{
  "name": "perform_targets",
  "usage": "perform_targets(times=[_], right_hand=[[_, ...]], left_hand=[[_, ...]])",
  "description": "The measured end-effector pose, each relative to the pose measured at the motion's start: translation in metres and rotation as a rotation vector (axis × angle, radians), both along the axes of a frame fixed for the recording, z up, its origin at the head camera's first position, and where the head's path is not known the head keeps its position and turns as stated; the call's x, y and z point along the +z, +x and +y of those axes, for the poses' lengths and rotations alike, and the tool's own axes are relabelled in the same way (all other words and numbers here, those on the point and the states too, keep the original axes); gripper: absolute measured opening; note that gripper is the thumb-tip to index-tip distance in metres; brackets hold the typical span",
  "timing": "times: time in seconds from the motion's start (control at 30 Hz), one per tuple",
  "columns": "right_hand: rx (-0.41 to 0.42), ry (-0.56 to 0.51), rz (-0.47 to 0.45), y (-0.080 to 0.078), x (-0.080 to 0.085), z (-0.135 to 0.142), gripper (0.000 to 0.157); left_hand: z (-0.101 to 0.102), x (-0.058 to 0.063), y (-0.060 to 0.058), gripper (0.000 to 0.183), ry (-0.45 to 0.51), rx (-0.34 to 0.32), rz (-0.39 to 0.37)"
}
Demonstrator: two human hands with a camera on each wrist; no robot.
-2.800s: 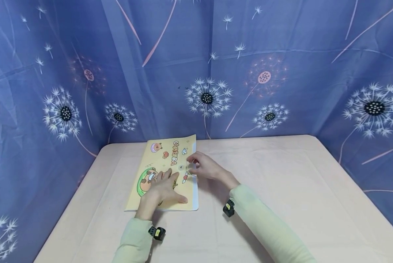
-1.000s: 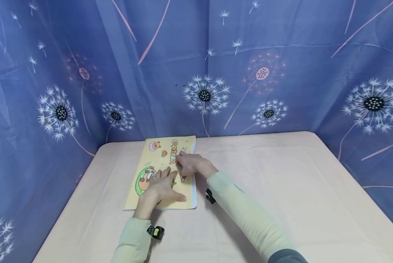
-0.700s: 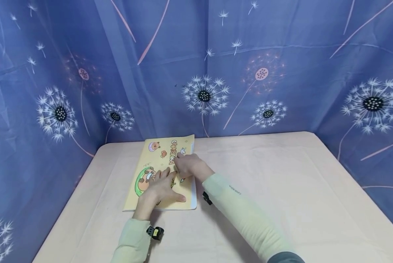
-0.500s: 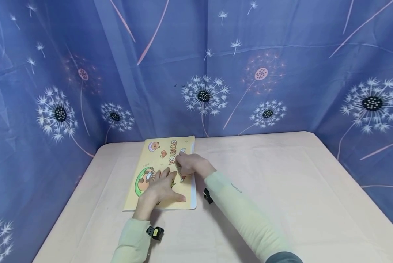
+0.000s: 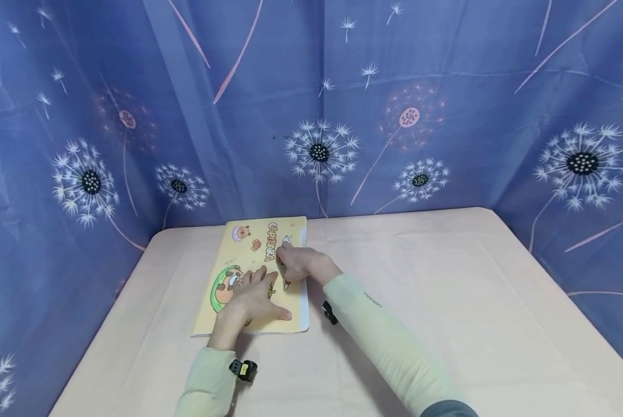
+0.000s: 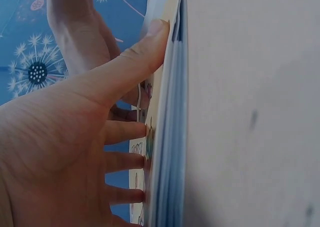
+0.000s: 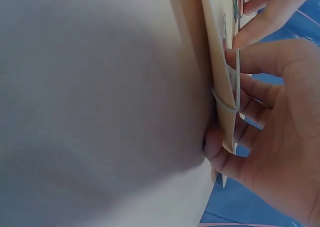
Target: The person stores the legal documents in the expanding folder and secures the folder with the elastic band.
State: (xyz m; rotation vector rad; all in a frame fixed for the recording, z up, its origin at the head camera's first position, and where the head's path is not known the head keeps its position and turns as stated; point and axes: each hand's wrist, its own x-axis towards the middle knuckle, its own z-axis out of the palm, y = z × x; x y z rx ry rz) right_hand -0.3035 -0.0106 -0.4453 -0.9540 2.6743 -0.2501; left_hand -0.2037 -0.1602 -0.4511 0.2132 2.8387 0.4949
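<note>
A yellow folder with capybara drawings lies at the back left of the table, its layered pale sheets showing edge-on in the left wrist view. My left hand rests on the cover with its fingers spread, the thumb out toward the right edge. Just beside it my right hand bends over the cover's right part. A thin pale cord loops round the cover's edge in the right wrist view, pinched at my right fingertips. One right fingertip lies under that edge. From above, the right hand hides the cord.
The table has a pale pink cloth and extends to the right of the folder. Blue dandelion-print curtains hang behind it and on both sides. A small black device sits on the left wrist.
Since the oldest frame my right hand has moved left from the folder's edge onto its cover, hiding a round white spot there. Recently it has shifted only slightly. The left hand stays put.
</note>
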Motion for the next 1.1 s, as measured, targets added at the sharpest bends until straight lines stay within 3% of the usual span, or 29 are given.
perform_targets(times=[0.17,0.47,1.1], right_hand=[[-0.011,0.009,0.033,-0.0004,-0.0048,-0.0009,0.022],[0.013,0.005,0.006,-0.0056,-0.0024,0.0017,0.037],[0.017,0.013,0.012,-0.0031,-0.003,0.0007,0.043]], left_hand=[[0.0002,-0.0005,-0.001,0.11,-0.001,-0.004,0.001],[0.0003,0.0004,-0.0014,0.109,-0.009,-0.005,-0.003],[-0.0007,-0.0004,-0.0019,0.11,0.006,-0.004,-0.009]])
